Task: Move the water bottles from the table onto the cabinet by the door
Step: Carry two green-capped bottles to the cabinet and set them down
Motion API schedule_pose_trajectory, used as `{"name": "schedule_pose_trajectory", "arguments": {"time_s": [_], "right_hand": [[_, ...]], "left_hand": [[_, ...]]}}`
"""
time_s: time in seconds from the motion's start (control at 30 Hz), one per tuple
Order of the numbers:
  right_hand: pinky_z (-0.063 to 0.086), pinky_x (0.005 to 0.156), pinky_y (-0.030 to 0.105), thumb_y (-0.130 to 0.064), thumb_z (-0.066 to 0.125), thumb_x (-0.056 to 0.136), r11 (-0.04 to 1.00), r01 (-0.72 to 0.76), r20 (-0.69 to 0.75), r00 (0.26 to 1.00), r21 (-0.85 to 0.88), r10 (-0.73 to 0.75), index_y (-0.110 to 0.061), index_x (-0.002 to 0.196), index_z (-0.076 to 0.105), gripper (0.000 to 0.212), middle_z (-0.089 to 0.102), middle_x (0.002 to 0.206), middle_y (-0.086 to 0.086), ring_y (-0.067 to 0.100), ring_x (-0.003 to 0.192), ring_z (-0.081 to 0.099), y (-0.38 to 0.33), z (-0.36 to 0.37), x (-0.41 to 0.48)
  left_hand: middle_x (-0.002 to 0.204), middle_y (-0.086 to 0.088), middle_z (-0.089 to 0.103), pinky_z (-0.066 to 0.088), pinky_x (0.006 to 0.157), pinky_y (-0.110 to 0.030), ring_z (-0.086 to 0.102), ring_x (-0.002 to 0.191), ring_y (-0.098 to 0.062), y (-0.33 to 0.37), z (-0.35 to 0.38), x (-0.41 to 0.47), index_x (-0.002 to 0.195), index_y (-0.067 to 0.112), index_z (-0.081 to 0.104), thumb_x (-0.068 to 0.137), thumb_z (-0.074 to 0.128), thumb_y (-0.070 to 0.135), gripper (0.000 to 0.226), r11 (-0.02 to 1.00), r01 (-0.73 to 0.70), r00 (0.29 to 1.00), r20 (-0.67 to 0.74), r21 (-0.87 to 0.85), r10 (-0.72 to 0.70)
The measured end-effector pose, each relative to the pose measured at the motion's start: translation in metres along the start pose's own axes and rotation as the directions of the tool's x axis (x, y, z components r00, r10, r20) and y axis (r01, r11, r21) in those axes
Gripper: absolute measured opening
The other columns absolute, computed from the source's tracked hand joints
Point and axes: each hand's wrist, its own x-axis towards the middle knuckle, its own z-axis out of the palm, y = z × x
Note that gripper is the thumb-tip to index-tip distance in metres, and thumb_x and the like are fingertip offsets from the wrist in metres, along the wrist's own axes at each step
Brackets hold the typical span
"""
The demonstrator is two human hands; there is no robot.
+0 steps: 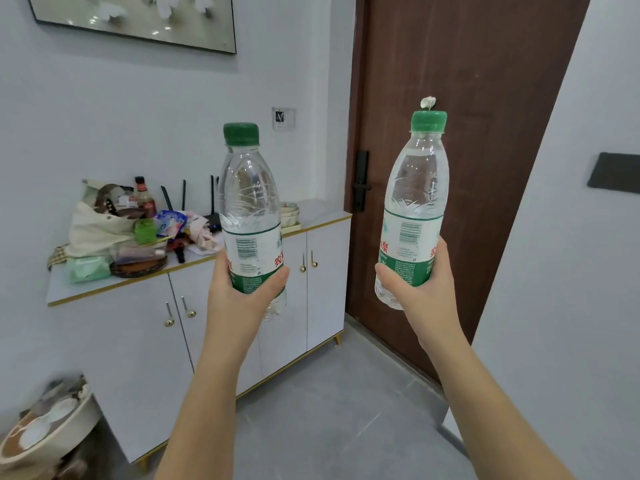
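Facing the cabinet [325,213], head view. Left hand [237,292] curls fingers and thumb round the lower label of one water bottle [251,202], which is upright, cap up. Right hand [426,293] grips the second bottle [415,188] likewise, cap leaning slightly right, in front of the door [467,81]. Cabinet top lies ahead and left of both, with the left hand nearer. Bare patch at its door end, beside stacked bowls [289,212], looks the likely landing spot; bags [98,228] crowd the far end.
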Motion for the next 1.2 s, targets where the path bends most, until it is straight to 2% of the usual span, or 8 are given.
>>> {"name": "schedule_pose_trajectory", "arguments": {"time_s": [0.37, 0.5, 0.73, 0.93, 1.0, 1.03, 1.13, 1.2], "right_hand": [[0.053, 0.092, 0.03, -0.013, 0.08, 0.078, 0.999, -0.033, -0.019, 0.999, -0.016, 0.032, -0.03, 0.138, 0.042, 0.074, 0.06, 0.114, -0.027, -0.006, 0.109, 0.059, 0.103, 0.022, 0.129], [0.055, 0.095, 0.036, -0.014, 0.08, 0.077, 0.999, -0.021, -0.033, 0.999, -0.036, 0.019, -0.031, 0.138, 0.041, 0.074, 0.059, 0.118, -0.022, -0.004, 0.11, 0.058, 0.139, 0.047, 0.195], [0.057, 0.088, 0.052, -0.023, 0.081, 0.073, 0.999, -0.009, -0.038, 0.999, -0.036, 0.007, -0.032, 0.138, 0.041, 0.077, 0.062, 0.12, -0.005, 0.022, 0.11, 0.064, 0.193, 0.075, 0.309], [0.059, 0.077, 0.042, -0.027, 0.08, 0.068, 0.999, -0.043, -0.043, 0.998, -0.001, 0.043, -0.032, 0.136, 0.043, 0.077, 0.063, 0.116, 0.003, 0.03, 0.1, 0.065, 0.25, 0.086, 0.372], [0.06, 0.077, 0.039, -0.021, 0.08, 0.071, 0.999, -0.042, -0.034, 0.999, 0.021, 0.043, -0.028, 0.136, 0.044, 0.075, 0.064, 0.116, -0.002, 0.023, 0.104, 0.066, 0.27, 0.092, 0.394], [0.06, 0.073, 0.032, -0.015, 0.081, 0.074, 0.998, -0.043, -0.031, 0.999, 0.04, 0.044, -0.026, 0.137, 0.044, 0.074, 0.064, 0.115, -0.005, 0.016, 0.103, 0.066, 0.28, 0.094, 0.405], [0.058, 0.065, 0.022, 0.0, 0.077, 0.077, 0.997, -0.052, 0.001, 0.999, 0.058, 0.052, -0.022, 0.134, 0.045, 0.069, 0.064, 0.105, -0.016, -0.001, 0.09, 0.065, 0.312, 0.098, 0.443], [0.057, 0.064, 0.02, 0.005, 0.075, 0.078, 0.996, -0.06, 0.032, 0.998, 0.062, 0.059, -0.022, 0.132, 0.045, 0.068, 0.064, 0.097, -0.018, -0.007, 0.079, 0.064, 0.335, 0.099, 0.472]], "left_hand": [[0.091, 0.026, 0.068, 0.051, 0.067, -0.012, 0.065, 0.084, 0.009, -0.097, 0.089, 0.128, 0.098, 0.042, 0.054, 0.076, 0.078, 0.009, 0.046, 0.998, 0.037, 0.999, 0.038, -0.045, -0.035], [0.101, 0.021, 0.068, 0.051, 0.077, -0.022, 0.065, 0.093, 0.004, -0.133, 0.12, 0.197, 0.105, 0.043, 0.054, 0.075, 0.079, 0.013, 0.049, 0.998, 0.042, 0.997, 0.063, -0.057, -0.038], [0.101, 0.02, 0.068, 0.049, 0.077, -0.02, 0.064, 0.093, 0.003, -0.172, 0.173, 0.319, 0.102, 0.041, 0.054, 0.075, 0.079, 0.012, 0.047, 0.998, 0.007, 0.996, 0.089, -0.069, -0.001], [0.101, 0.02, 0.068, 0.05, 0.081, -0.024, 0.063, 0.097, 0.0, -0.218, 0.204, 0.38, 0.104, 0.041, 0.054, 0.073, 0.081, 0.017, 0.048, 1.0, 0.03, 0.995, 0.098, -0.002, -0.03], [0.1, 0.021, 0.068, 0.05, 0.081, -0.024, 0.064, 0.096, 0.001, -0.235, 0.216, 0.398, 0.107, 0.039, 0.054, 0.073, 0.081, 0.016, 0.049, 0.999, 0.037, 0.995, 0.089, 0.01, -0.038], [0.101, 0.019, 0.068, 0.051, 0.081, -0.024, 0.064, 0.097, 0.001, -0.243, 0.223, 0.407, 0.111, 0.036, 0.055, 0.074, 0.081, 0.015, 0.05, 0.999, 0.041, 0.996, 0.081, 0.011, -0.041], [0.104, 0.015, 0.067, 0.051, 0.079, -0.021, 0.064, 0.094, 0.003, -0.266, 0.248, 0.435, 0.116, 0.029, 0.054, 0.074, 0.08, 0.013, 0.052, 0.999, 0.032, 0.998, 0.048, 0.026, -0.034], [0.101, 0.016, 0.066, 0.05, 0.076, -0.019, 0.063, 0.09, 0.006, -0.282, 0.266, 0.455, 0.109, 0.036, 0.053, 0.074, 0.08, 0.012, 0.05, 0.999, 0.023, 1.0, 0.019, 0.037, -0.024]]}}
